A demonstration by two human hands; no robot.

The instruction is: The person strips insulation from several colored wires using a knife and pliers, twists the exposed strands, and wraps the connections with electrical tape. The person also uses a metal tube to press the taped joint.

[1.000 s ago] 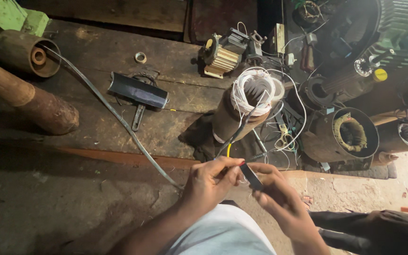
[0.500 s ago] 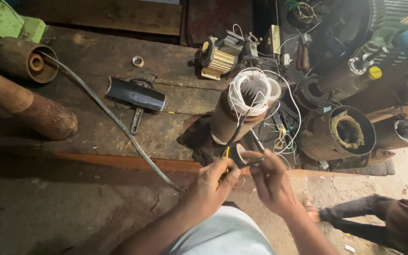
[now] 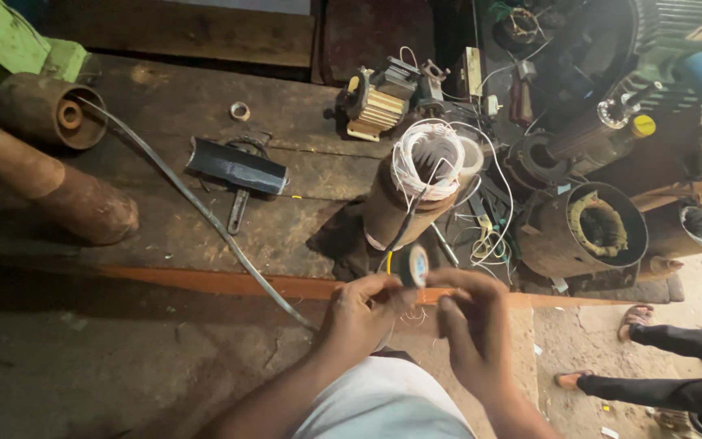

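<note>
A brown motor stator (image 3: 392, 203) with white winding wires (image 3: 426, 158) stands tilted on the wooden bench (image 3: 164, 106). A black lead (image 3: 404, 223) and a yellow wire (image 3: 387, 262) run from it down to my hands at the bench's front edge. My left hand (image 3: 363, 317) pinches the lead's end. My right hand (image 3: 469, 325) holds a small roll of black tape (image 3: 413, 266) right against the lead, just above my left fingertips. The joint itself is hidden between my fingers.
Two rusty cylinders (image 3: 50, 183) lie at the left, crossed by a grey cable (image 3: 197, 207). A black tool (image 3: 237, 167), a metal ring (image 3: 240, 110) and a small motor (image 3: 375, 106) are behind. More stators (image 3: 603, 228) crowd the right. Another person's legs (image 3: 652, 382) are at lower right.
My hands rose toward the stator, and the tape roll turned from lying flat between my fingers to standing above them. The other person's legs came into view at the right.
</note>
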